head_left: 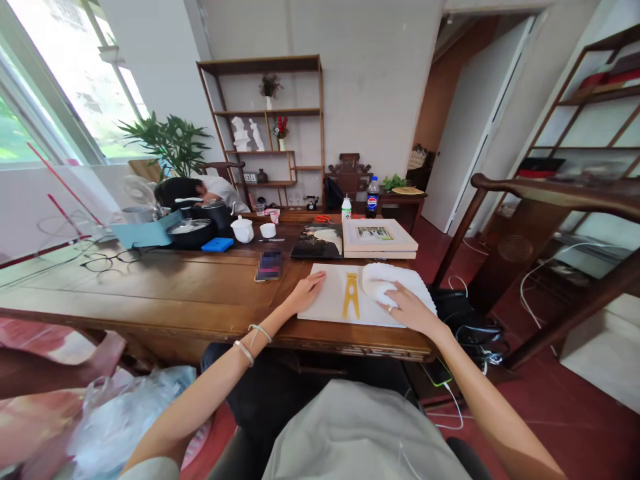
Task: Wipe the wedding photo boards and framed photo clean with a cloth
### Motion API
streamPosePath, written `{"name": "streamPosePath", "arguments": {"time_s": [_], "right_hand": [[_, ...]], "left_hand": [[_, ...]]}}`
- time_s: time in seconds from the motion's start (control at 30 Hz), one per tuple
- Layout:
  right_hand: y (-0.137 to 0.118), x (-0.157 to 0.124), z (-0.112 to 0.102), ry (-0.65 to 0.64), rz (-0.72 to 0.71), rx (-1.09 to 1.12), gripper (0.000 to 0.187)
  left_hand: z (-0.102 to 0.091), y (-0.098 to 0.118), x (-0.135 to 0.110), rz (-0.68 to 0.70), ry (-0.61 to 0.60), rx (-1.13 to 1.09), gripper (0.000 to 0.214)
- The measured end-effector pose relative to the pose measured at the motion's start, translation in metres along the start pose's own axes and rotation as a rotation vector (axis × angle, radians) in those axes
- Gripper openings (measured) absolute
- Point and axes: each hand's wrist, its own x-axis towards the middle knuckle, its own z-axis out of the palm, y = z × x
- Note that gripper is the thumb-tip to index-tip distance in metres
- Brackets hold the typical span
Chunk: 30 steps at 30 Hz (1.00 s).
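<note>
My left hand [305,293] lies flat, fingers together and stretched, on the left edge of a white board [330,303] on the wooden desk [200,287]. My right hand [407,307] is curled over a wad of white cloth [380,290] and presses it on the board's right side, where a scalloped white cloth [410,280] is spread. A yellow clip-shaped piece [351,295] lies on the board between my hands.
Behind the board sit a stacked picture frame [377,237], a dark book [317,241], a phone [269,265], glasses [107,260], a blue case [217,244], pots and cups. Another person [200,193] bends at the far end. A wooden chair [550,200] stands right; cables lie on the floor.
</note>
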Motion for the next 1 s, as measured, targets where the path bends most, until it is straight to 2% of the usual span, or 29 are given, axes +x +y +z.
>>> {"name": "streamPosePath", "arguments": {"time_s": [0.17, 0.4, 0.5, 0.7, 0.87, 1.0], "right_hand": [[0.003, 0.010, -0.004, -0.026, 0.005, -0.046, 0.024], [0.018, 0.044, -0.008, -0.091, -0.003, -0.107, 0.024], [0.004, 0.035, -0.011, -0.112, -0.012, -0.116, 0.022], [-0.039, -0.010, -0.027, -0.148, -0.187, -0.030, 0.027], [-0.028, 0.004, -0.023, -0.128, -0.114, -0.021, 0.014], [-0.020, 0.006, -0.019, -0.135, -0.147, -0.005, 0.033]], "left_hand": [[-0.001, 0.000, 0.000, -0.010, -0.018, -0.006, 0.047], [-0.003, 0.003, -0.001, -0.039, -0.029, 0.006, 0.048], [-0.003, 0.004, -0.001, -0.037, -0.032, 0.016, 0.048], [-0.003, 0.004, -0.001, -0.028, -0.027, 0.013, 0.051], [-0.004, 0.006, -0.002, -0.040, -0.028, 0.007, 0.053], [-0.004, 0.006, -0.002, -0.036, -0.036, 0.012, 0.051]]}}
